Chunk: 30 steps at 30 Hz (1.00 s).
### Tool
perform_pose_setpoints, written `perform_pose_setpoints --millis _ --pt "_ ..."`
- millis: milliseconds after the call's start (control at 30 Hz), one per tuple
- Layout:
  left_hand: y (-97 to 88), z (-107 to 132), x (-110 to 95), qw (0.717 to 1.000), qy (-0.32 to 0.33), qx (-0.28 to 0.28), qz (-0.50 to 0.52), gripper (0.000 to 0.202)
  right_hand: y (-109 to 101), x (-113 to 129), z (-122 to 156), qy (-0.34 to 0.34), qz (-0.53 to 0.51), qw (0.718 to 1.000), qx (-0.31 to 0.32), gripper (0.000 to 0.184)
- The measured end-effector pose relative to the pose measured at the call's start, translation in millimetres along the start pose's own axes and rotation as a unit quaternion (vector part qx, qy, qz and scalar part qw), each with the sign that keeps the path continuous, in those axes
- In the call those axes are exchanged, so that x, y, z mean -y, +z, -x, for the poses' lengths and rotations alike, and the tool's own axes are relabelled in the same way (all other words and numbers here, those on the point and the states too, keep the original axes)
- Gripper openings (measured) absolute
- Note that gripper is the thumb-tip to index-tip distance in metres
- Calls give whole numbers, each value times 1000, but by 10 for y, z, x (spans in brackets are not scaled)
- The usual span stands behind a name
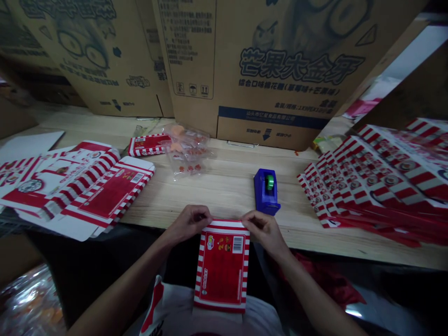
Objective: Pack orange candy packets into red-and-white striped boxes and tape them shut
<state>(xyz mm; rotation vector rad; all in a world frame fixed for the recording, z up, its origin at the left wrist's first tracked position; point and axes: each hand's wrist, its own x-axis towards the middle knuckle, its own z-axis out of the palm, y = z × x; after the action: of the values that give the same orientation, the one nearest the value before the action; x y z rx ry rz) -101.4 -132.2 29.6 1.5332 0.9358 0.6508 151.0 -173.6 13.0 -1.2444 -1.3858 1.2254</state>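
A red and white striped carton (221,266) with a barcode hangs in front of my body, below the table's front edge. My left hand (191,221) pinches its upper left corner between thumb and fingers. At the upper right corner, my right hand (268,233) grips it the same way. The carton's printed panel faces up towards me, and its top edge is stretched between both hands. Just beyond my right hand stands a blue tape dispenser (264,191) with a green roll (269,182) in it.
Flat striped cartons (105,191) lie piled at the left. Clear bags of orange pieces (187,149) rest beside another carton (149,144) mid-table. Stacked striped cartons (378,177) fill the right. Large cardboard boxes (273,84) stand along the back. More clear bags (31,298) sit low at left.
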Motion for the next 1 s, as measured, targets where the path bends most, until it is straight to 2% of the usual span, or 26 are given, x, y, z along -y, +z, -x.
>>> perform_pose_setpoints --millis 133,267,367,400,467,533,567,633,733,867,1000 --pt "37 93 113 1000 2 -2 26 22 59 -47 120 -25 -22 999 -17 11" --pt "131 141 233 996 53 -61 -29 19 161 -136 224 -65 -4 996 -55 8" --pt "159 149 265 991 85 -84 -66 19 122 -137 239 -89 35 992 -79 5" --pt "158 147 269 989 93 -87 -73 19 68 -123 222 -99 55 987 -111 6" --pt "154 136 283 987 110 -86 -82 19 -93 -91 156 -116 94 961 -233 11" --pt "167 120 304 985 130 -92 -71 19 -286 -80 60 -101 117 922 -354 16" --pt "182 112 315 984 137 -98 -60 19 -376 -89 7 -81 120 912 -383 18" --pt "226 100 331 983 142 -109 -33 17 -507 -137 -96 -35 118 917 -380 24" --pt "285 96 332 985 131 -115 -7 14 -558 -241 -227 -6 99 931 -350 26" --pt "314 111 336 988 99 -117 -1 13 -460 -309 -315 -16 58 922 -382 23" --pt "356 152 388 990 34 -129 55 18 -306 -294 -221 -27 10 905 -424 29"
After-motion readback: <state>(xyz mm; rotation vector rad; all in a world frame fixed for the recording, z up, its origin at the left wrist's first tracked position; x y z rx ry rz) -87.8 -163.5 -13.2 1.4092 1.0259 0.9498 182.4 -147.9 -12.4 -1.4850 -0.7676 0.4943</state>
